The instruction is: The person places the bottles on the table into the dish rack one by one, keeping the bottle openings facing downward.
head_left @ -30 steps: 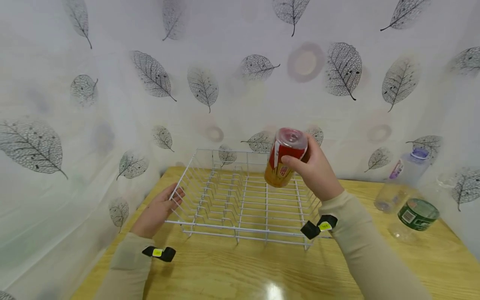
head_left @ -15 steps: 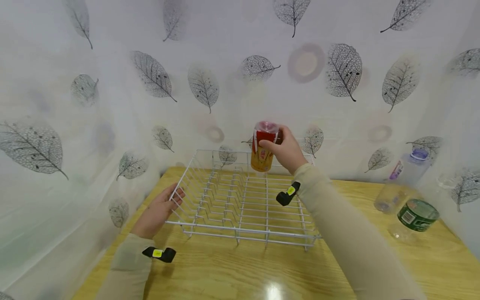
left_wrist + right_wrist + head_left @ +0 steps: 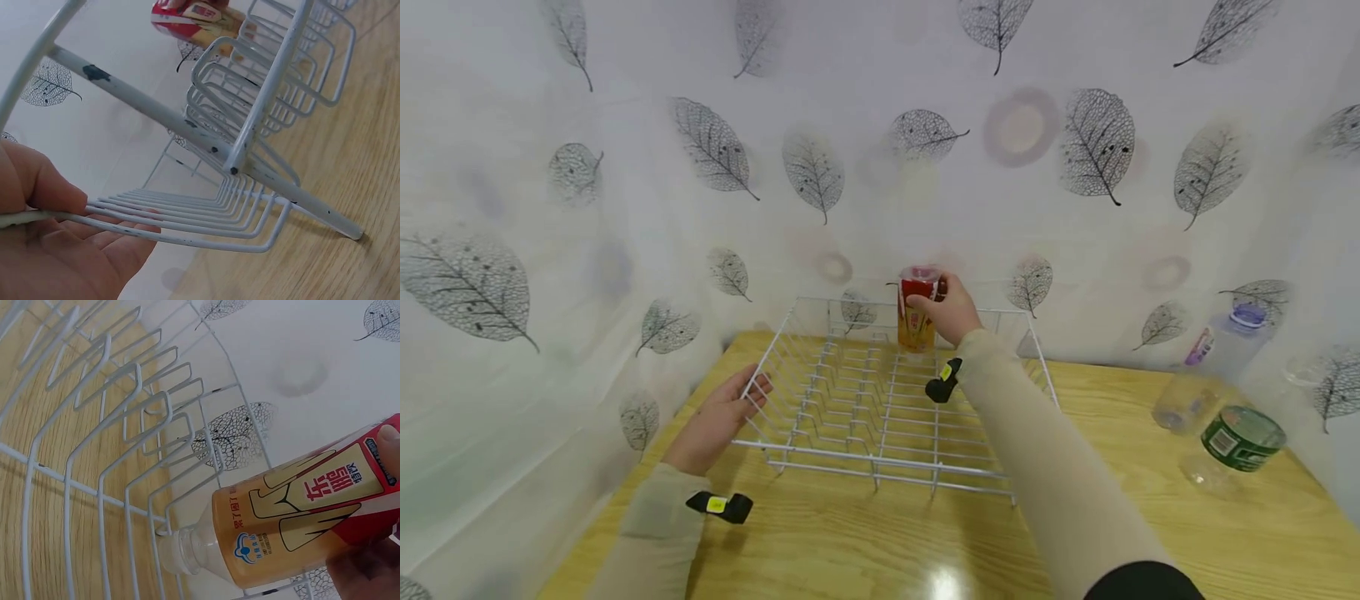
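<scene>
A white wire dish rack (image 3: 872,457) stands on the wooden table. My left hand (image 3: 718,421) holds its left side; in the left wrist view the thumb lies over one wire (image 3: 169,239) and the fingers lie beneath. At the rack's back, my right hand (image 3: 953,312) grips a plastic drink bottle (image 3: 914,332) with a red and yellow label, turned upside down. The right wrist view shows the neck (image 3: 184,550) pointing down right at the rack's wires, beside the row of upright prongs (image 3: 131,456). Much of the right hand is out of that view.
To the right on the table (image 3: 850,550) are a clear bottle with a purple cap (image 3: 1247,315) and a clear container with a green label (image 3: 1240,437). A leaf-patterned sheet (image 3: 865,200) hangs close behind the rack and along the left side.
My right hand has carried the bottle leftward and away toward the rack's back, then lowered it. The bottle is more upright than at first. My left hand stays at the rack's side.
</scene>
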`<move>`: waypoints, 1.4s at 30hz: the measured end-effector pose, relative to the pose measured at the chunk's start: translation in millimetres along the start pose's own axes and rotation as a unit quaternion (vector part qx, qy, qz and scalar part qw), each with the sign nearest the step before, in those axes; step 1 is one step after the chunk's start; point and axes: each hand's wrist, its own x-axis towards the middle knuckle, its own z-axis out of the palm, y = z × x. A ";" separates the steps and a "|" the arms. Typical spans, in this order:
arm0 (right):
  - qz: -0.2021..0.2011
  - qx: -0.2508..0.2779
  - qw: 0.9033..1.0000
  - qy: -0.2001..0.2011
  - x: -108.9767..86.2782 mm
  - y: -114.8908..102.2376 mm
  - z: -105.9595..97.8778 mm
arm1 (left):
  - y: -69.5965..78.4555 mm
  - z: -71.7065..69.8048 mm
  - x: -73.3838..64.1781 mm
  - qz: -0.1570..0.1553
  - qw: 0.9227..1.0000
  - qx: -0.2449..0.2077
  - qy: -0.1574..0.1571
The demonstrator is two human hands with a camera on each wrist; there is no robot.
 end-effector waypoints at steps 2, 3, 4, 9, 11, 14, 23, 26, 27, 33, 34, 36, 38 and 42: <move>0.005 0.004 1.000 0.004 1.9 2.2 1.6 | 0.0 0.6 0.4 0.001 1.000 0.001 0.003; 0.009 0.007 1.000 0.007 3.0 3.7 2.1 | 0.0 0.8 0.3 0.001 1.000 0.002 0.003; 0.015 0.011 1.000 0.009 3.9 5.7 2.6 | 0.1 1.1 0.2 0.002 1.000 0.004 0.004; 0.027 0.015 1.000 0.007 8.9 14.3 3.6 | -2.1 0.6 -0.8 -0.002 1.000 0.011 0.002; 0.028 0.009 1.000 0.002 11.2 14.9 3.4 | -3.1 0.0 -0.1 -0.003 1.000 0.011 0.001; 0.035 -0.008 0.999 -0.005 15.0 13.3 2.1 | -2.3 -0.5 0.9 -0.003 1.000 0.009 0.000; 0.046 -0.048 0.998 -0.018 5.1 11.4 -1.1 | -0.8 0.4 0.4 -0.009 1.000 0.017 0.009; 0.047 -0.048 0.998 -0.018 -0.9 9.4 -6.7 | -0.9 1.0 0.2 -0.009 1.000 0.014 0.009; 0.045 -0.048 0.998 -0.019 -2.3 8.9 -9.1 | -0.9 0.9 0.2 -0.008 1.000 0.014 0.009; 0.032 -0.044 0.998 -0.025 -12.9 1.8 -25.9 | 0.1 2.6 -1.0 -0.004 1.000 0.010 0.010; 0.029 -0.044 0.998 -0.025 -14.2 -0.4 -28.6 | 0.5 2.8 -1.3 -0.005 1.000 0.010 0.011; 0.021 -0.045 0.998 -0.024 -17.0 -5.4 -34.3 | 0.8 2.8 -1.5 -0.004 1.000 0.013 0.012; 0.011 -0.047 0.999 -0.022 -20.1 -9.7 -40.4 | 0.7 2.9 -1.6 -0.005 1.000 0.013 0.012; -0.009 -0.058 0.998 -0.020 -26.0 -15.7 -54.6 | -0.5 4.1 -1.6 -0.009 1.000 0.015 0.014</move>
